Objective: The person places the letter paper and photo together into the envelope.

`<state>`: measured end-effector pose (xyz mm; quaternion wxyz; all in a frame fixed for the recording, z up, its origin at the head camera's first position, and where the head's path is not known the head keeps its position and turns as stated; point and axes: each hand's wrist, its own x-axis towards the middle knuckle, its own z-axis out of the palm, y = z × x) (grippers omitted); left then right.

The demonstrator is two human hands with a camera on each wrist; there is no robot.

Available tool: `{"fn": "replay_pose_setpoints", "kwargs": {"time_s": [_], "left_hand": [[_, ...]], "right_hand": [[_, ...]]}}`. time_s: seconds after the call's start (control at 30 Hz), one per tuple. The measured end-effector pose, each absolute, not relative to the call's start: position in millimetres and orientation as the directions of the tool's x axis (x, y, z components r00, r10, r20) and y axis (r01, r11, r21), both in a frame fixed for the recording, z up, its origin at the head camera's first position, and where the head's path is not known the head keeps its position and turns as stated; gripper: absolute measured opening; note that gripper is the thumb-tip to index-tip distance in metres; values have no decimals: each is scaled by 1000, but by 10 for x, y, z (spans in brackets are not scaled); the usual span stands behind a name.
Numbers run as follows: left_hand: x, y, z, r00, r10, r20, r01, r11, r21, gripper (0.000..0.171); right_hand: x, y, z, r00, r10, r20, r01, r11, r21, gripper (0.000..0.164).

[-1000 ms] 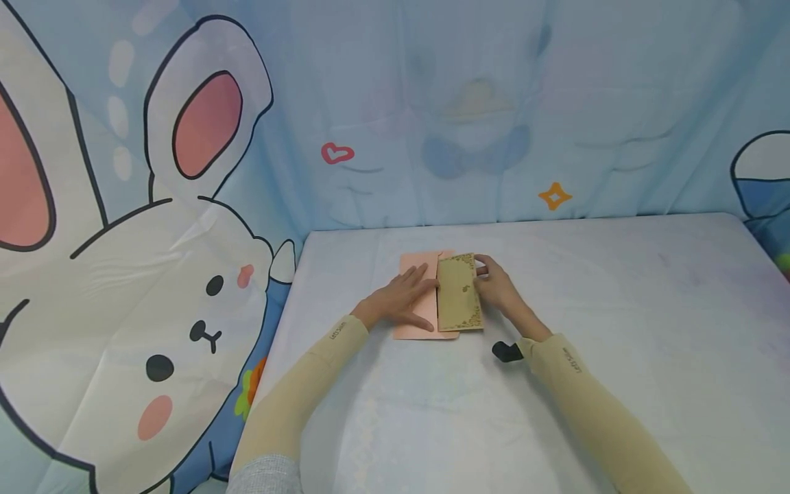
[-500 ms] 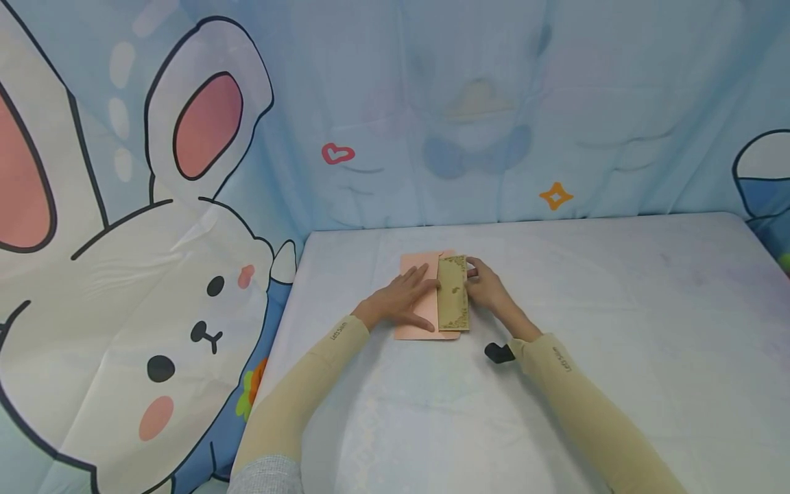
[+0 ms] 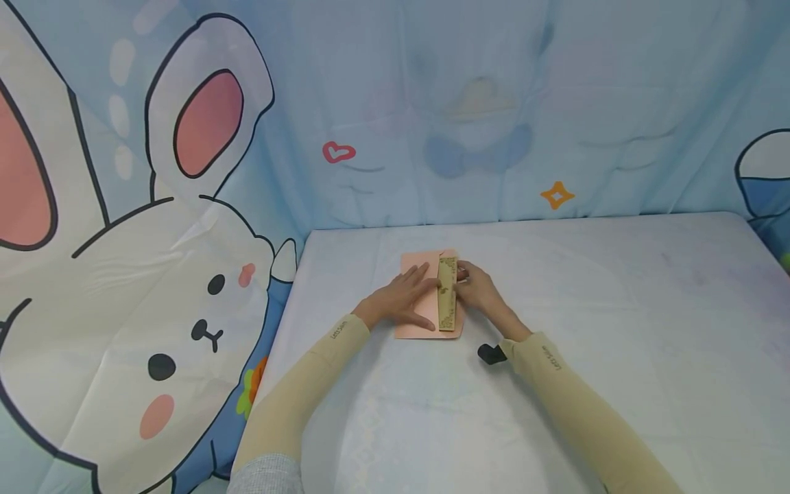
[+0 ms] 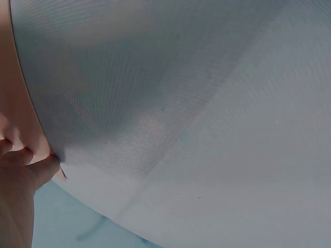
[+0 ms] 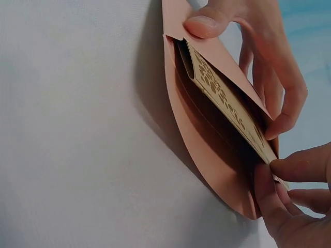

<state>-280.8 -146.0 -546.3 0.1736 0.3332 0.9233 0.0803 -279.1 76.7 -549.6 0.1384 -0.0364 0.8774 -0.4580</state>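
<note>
A pink paper envelope [image 3: 427, 333] lies on the white-covered table, its mouth facing right. Partly inside it is a cream-gold card [image 3: 448, 302] with a printed ornamental pattern; only a narrow strip of the card shows in the head view. My left hand [image 3: 401, 300] rests on the envelope with fingers spread, its thumb toward the near edge. At the card's outer edge, my right hand [image 3: 481, 288] pinches it between thumb and fingers. The right wrist view shows the envelope's mouth [image 5: 196, 139] gaping around the folded card [image 5: 222, 101]. The card's inner part is hidden.
A white cloth covers the table [image 3: 617, 309] around the envelope. Behind it hangs a light blue curtain [image 3: 395, 103], and a rabbit-print sheet [image 3: 204, 274] stands along the left side. A small black object [image 3: 492, 354] sits at my right cuff.
My right hand has moved left, sliding the card deeper into the envelope, so the visible strip has narrowed. The left hand and the envelope have stayed in place.
</note>
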Motion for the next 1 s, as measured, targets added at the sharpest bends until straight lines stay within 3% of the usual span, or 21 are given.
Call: {"fn": "replay_pose_setpoints", "kwargs": {"time_s": [1.0], "left_hand": [[-2854, -1483, -5533, -708, 659, -254, 594, 750, 289, 103]], "right_hand": [[-2827, 534, -5629, -965, -258, -52, -122, 611, -782, 52]]}}
